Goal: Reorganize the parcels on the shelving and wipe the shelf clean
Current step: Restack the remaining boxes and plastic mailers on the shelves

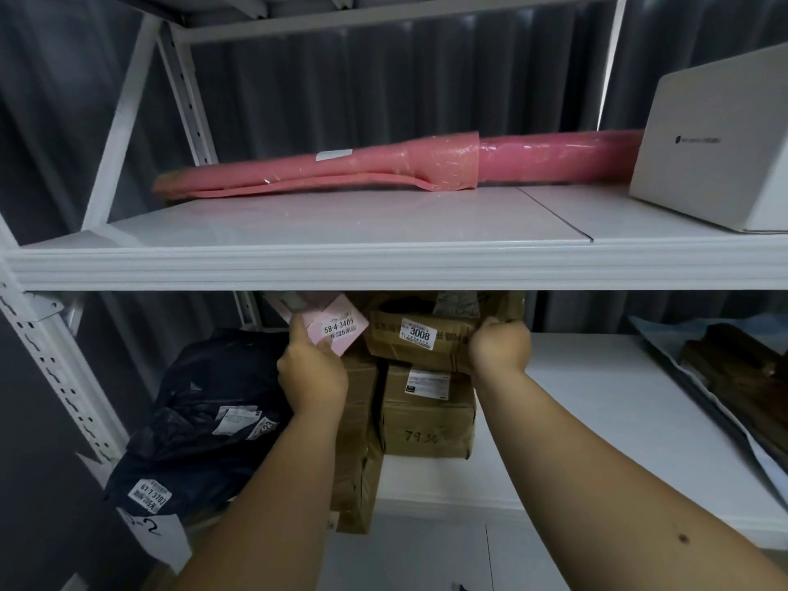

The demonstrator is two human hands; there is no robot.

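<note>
Frame centre, lower shelf (597, 398): left hand (313, 368) pinches pink parcel (341, 328), right hand (499, 345) grips top brown box (420, 339) of a crowded stack; tugging either risks toppling boxes beneath.

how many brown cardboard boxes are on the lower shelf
3 that I can tell: the 3008 box on top under the right hand, the 7936 box beneath it, and a taped box behind the left forearm. More may be hidden behind them.
</note>
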